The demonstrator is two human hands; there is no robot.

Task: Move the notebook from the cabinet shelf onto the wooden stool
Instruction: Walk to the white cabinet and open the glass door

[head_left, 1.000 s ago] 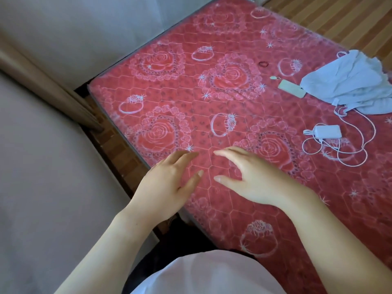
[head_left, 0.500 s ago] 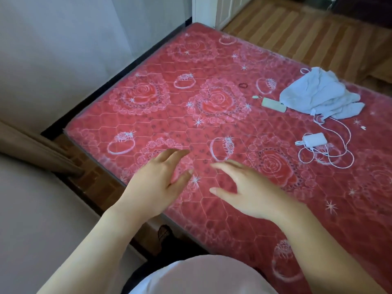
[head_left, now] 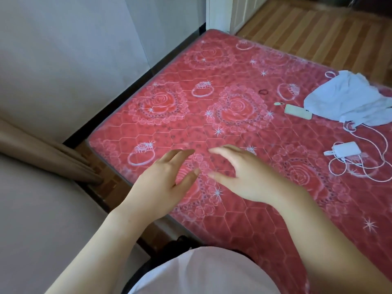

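Observation:
No notebook, cabinet shelf or wooden stool is in view. My left hand (head_left: 163, 183) hovers over the near left corner of a red rose-patterned mattress (head_left: 191, 115), fingers relaxed and spread, holding nothing. My right hand (head_left: 244, 175) hovers beside it, a short gap apart, fingers loosely extended and empty. Both forearms reach in from the bottom of the view.
A light blue cloth (head_left: 347, 100), a pale green phone (head_left: 298, 111), a white charger with coiled cable (head_left: 347, 149) and a small hair tie (head_left: 263, 92) lie on the mattress's right side. A grey wall (head_left: 63, 60) and beige curtain (head_left: 48, 158) stand left. Wooden floor (head_left: 318, 28) lies beyond.
The view has lifted and swung right, showing more of the mattress's far end, the wall and the floor. Both hands stay empty and side by side.

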